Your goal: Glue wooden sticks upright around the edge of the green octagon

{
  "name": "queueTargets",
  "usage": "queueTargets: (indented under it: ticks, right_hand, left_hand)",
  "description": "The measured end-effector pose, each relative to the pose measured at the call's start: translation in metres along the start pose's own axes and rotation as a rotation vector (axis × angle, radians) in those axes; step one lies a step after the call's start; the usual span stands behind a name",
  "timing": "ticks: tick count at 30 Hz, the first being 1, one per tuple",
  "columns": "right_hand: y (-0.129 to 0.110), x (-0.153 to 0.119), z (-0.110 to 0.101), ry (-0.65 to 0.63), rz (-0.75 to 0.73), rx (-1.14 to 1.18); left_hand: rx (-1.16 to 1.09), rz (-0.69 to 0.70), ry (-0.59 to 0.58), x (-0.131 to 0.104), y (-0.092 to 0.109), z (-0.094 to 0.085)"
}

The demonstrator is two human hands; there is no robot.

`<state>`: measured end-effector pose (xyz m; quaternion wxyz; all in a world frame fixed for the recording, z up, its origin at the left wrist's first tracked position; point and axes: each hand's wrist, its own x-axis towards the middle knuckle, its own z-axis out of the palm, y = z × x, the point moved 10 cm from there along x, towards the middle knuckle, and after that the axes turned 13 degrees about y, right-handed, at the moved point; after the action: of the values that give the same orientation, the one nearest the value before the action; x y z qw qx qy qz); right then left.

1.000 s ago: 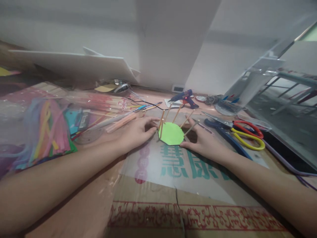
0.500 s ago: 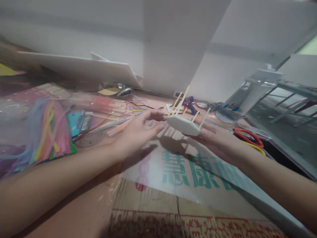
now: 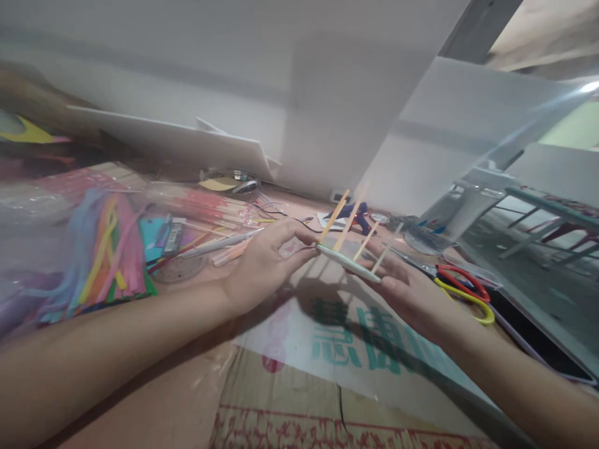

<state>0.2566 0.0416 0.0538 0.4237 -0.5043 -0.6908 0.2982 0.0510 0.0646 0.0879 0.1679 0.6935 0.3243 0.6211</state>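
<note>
Between my hands is a thin pale disc (image 3: 349,262) with several wooden sticks (image 3: 333,219) standing up from it. It is held above the table and slopes down to the right. My left hand (image 3: 276,259) pinches its left edge between thumb and fingers. My right hand (image 3: 405,284) grips the right edge, its fingers partly hidden behind the sticks. Under the disc lies a white sheet (image 3: 294,337) with green characters, where the disc's shadow falls.
Pipe cleaners (image 3: 105,249) and bagged sticks (image 3: 210,206) lie at left. A dark blue glue gun (image 3: 360,218) sits behind the disc. Right are scissors (image 3: 463,293) with red and yellow handles, a clear water container (image 3: 453,209) and a black-screened device (image 3: 538,330). White boards (image 3: 187,143) lean at the back.
The disc has tilted from showing its underside to nearly edge-on, with its sticks still upward. My left finger and thumb have closed on its edge. The view has shifted slightly.
</note>
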Motion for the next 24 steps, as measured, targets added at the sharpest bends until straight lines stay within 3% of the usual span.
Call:
queueTargets:
  ticks: [3,6,10,12,17,21,24]
  right_hand:
    - [0.011,-0.006,-0.001,0.065,0.071,0.149]
    - [0.022,-0.009,0.005,0.043,0.053,0.176]
    - [0.044,-0.013,0.007,-0.087,0.046,0.035]
    - [0.048,-0.014,-0.001,-0.138,0.011,-0.088]
    - [0.039,0.001,-0.024,-0.185,-0.135,-0.326]
    - [0.031,0.017,-0.016,-0.246,-0.298,-0.322]
    - [0.039,0.024,-0.003,-0.31,-0.296,-0.343]
  left_hand:
    - [-0.015,-0.05,-0.002,-0.003,-0.006,0.001]
    - [0.016,-0.158,-0.072,-0.013,-0.024,0.01]
    - [0.171,-0.152,-0.392,-0.034,-0.044,0.039]
    - [0.257,-0.097,-0.481,-0.039,-0.049,0.045]
    - [0.305,-0.086,-0.399,-0.031,-0.051,0.034]
    - [0.289,-0.03,-0.457,-0.032,-0.047,0.04]
    - [0.259,0.012,-0.53,-0.035,-0.047,0.049]
